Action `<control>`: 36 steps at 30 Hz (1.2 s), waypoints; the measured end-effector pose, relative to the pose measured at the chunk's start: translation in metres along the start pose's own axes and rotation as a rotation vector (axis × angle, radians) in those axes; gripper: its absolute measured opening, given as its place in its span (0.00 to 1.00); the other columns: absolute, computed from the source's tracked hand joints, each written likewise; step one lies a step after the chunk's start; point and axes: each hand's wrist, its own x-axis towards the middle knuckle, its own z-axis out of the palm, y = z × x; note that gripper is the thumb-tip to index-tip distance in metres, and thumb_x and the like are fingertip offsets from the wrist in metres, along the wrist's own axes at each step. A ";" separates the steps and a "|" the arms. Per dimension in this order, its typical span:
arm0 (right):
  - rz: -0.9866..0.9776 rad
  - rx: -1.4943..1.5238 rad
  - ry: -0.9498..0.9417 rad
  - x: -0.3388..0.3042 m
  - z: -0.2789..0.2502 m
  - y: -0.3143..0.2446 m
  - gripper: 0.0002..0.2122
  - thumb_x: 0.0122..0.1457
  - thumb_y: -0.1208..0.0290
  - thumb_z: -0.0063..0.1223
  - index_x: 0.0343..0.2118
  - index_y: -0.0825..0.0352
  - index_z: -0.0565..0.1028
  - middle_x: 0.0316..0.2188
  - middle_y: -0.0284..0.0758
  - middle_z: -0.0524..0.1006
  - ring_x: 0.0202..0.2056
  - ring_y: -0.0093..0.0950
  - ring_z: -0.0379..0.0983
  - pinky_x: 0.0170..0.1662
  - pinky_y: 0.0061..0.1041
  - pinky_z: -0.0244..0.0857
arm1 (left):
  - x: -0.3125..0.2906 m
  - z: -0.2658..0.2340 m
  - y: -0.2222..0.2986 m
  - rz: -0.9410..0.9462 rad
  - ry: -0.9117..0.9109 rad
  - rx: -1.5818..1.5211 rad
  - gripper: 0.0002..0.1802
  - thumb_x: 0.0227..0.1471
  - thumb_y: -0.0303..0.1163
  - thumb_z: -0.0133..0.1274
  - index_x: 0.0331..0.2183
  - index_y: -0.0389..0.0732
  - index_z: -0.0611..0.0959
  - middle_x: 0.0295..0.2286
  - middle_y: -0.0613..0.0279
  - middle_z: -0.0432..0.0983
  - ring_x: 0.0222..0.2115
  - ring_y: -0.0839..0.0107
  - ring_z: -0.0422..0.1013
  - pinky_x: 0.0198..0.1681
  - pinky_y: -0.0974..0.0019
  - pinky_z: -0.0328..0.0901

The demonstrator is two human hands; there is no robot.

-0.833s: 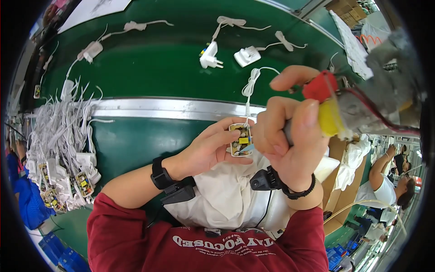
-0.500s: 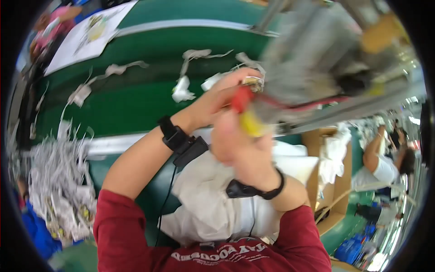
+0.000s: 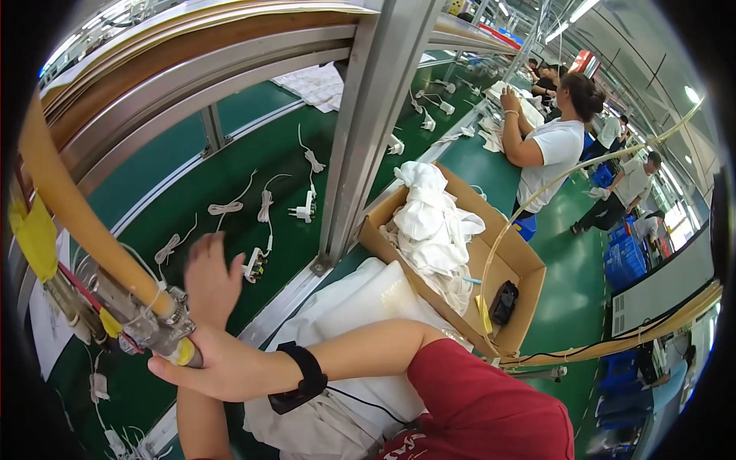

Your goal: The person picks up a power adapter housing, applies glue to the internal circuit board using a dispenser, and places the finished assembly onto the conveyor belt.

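White plastic plug adapter with exposed circuit board (image 3: pixel 254 264): lying on the green conveyor surface (image 3: pixel 295 251), just right of the left hand (image 3: pixel 212 285). Its white cord bundle (image 3: pixel 265 205) extends to the far side. Fine detail on the board is too small to make out.

Left hand: fingers extended, thumb spread, no object seen in its grasp. Contact between thumb and adapter cannot be determined. Its forearm is partly hidden behind the right hand (image 3: pixel 234 368).

Right hand: thumb extended, other fingers largely concealed; whether it grips the grey cylindrical tool with yellow tape (image 3: pixel 146 322) cannot be told. The tool's end overlaps the hand in view. An orange-tan hose (image 3: pixel 92 215) runs from it to the far left, cut off by the dark rim.

A second white cord bundle (image 3: pixel 225 208) lies beyond the left hand; its near end is hidden there.

Right: a grey metal post (image 3: pixel 372 123) blocks part of the conveyor. Beyond it, a brown cardboard box (image 3: pixel 525 284) contains crumpled white cloth (image 3: pixel 433 222) and a black object (image 3: pixel 504 301), kind unclear.
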 end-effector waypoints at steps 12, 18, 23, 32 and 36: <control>0.027 -0.049 0.011 0.007 -0.016 0.013 0.13 0.60 0.67 0.49 0.42 0.70 0.68 0.33 0.33 0.71 0.35 0.21 0.64 0.41 0.21 0.61 | -0.072 -0.077 -0.014 -0.616 -0.052 -0.911 0.25 0.45 0.34 0.56 0.45 0.39 0.70 0.39 0.54 0.71 0.39 0.55 0.69 0.42 0.57 0.64; -0.023 0.095 -0.026 0.008 -0.006 0.008 0.13 0.59 0.67 0.49 0.42 0.71 0.68 0.35 0.33 0.72 0.36 0.21 0.66 0.43 0.20 0.61 | -0.128 -0.112 -0.120 -0.362 -0.188 -0.290 0.19 0.51 0.37 0.51 0.44 0.39 0.72 0.38 0.59 0.73 0.39 0.62 0.69 0.40 0.61 0.63; 0.040 0.127 -0.019 0.009 -0.008 0.010 0.11 0.58 0.70 0.52 0.41 0.70 0.69 0.34 0.31 0.72 0.35 0.19 0.67 0.42 0.20 0.62 | -0.130 -0.136 -0.040 -1.066 -0.282 -0.953 0.15 0.55 0.38 0.46 0.43 0.44 0.73 0.30 0.68 0.74 0.27 0.77 0.71 0.20 0.75 0.62; 0.184 0.020 0.016 0.014 -0.029 -0.002 0.10 0.60 0.66 0.46 0.39 0.66 0.65 0.13 0.25 0.63 0.13 0.11 0.55 0.17 0.13 0.48 | -0.152 -0.075 0.043 -1.085 -0.375 -1.717 0.20 0.57 0.31 0.39 0.52 0.42 0.64 0.44 0.59 0.71 0.41 0.73 0.71 0.32 0.71 0.69; 0.225 0.064 0.038 0.017 -0.022 0.008 0.10 0.61 0.64 0.42 0.38 0.66 0.63 0.10 0.25 0.58 0.10 0.13 0.50 0.13 0.15 0.44 | -0.152 -0.080 0.051 -1.023 -0.408 -1.719 0.21 0.56 0.27 0.40 0.52 0.41 0.61 0.46 0.57 0.69 0.44 0.69 0.69 0.37 0.68 0.71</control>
